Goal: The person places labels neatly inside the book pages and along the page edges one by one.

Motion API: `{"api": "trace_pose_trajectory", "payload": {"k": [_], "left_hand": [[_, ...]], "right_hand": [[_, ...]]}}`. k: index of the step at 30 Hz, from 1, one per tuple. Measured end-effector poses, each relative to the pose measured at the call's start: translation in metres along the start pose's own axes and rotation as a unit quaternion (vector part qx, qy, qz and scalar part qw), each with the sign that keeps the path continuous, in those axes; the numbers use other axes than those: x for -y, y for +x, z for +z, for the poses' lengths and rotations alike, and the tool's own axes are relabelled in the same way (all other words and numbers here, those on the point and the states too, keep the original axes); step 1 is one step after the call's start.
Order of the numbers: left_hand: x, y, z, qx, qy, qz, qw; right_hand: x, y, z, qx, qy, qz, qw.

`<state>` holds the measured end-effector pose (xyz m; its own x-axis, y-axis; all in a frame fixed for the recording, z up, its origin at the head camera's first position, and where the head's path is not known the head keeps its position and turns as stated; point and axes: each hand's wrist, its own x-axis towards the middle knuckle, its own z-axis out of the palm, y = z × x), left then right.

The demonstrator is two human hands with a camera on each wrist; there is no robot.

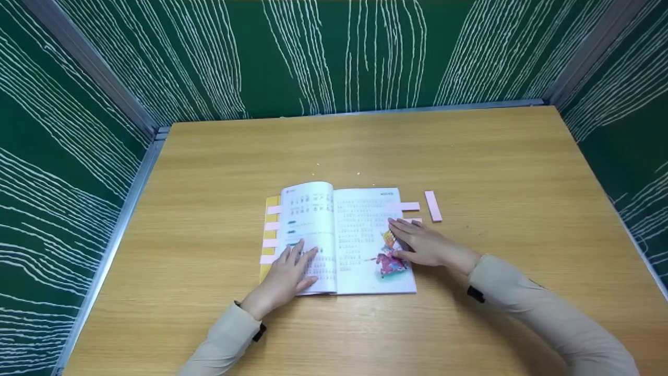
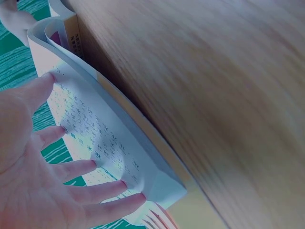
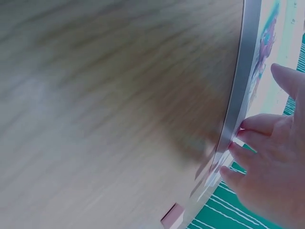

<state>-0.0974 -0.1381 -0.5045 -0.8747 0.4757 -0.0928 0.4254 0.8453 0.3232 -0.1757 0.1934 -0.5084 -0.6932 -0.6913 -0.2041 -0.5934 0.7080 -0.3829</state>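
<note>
An open book (image 1: 360,230) lies on the table, with printed text on both pages and a coloured picture of a rider on a red horse at the lower right. My left hand (image 1: 284,279) rests on the left page with its fingers spread; the left wrist view shows the fingertips touching the page (image 2: 95,129). Across the right page's outer edge lies my right hand (image 1: 425,244), fingers extended, beside the picture. Pink sticky tabs (image 1: 271,226) stick out along the left side. On the right side another pink tab (image 1: 410,206) protrudes, and one more is partly under my right fingers.
A pink pad of sticky notes (image 1: 433,206) lies on the wooden table (image 1: 496,172) just right of the book. Small white scraps (image 1: 358,173) are scattered beyond the book. Green panels with white lines (image 1: 334,57) stand around the table's back and sides.
</note>
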Motion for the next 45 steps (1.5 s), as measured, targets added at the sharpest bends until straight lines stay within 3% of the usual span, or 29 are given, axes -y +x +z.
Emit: {"api": "trace_pose_trajectory", "payload": {"k": [20,31,39,45], "left_hand": [[-0.001,0.0,0.0,0.007,-0.002,-0.012,0.9999],[-0.001,0.0,0.0,-0.001,-0.006,0.001,1.0],[0.0,0.001,0.001,0.002,0.002,-0.005,1.0],[-0.002,0.0,0.0,0.002,-0.006,-0.011,0.9999]], "right_hand": [[0.005,0.005,-0.001,0.026,-0.005,0.02,0.9995],[0.003,-0.003,0.0,-0.025,0.008,-0.014,0.9995],[0.001,-0.006,0.001,-0.014,0.005,-0.001,0.9999],[0.001,-0.007,0.0,-0.027,0.009,0.009,0.9996]]}}
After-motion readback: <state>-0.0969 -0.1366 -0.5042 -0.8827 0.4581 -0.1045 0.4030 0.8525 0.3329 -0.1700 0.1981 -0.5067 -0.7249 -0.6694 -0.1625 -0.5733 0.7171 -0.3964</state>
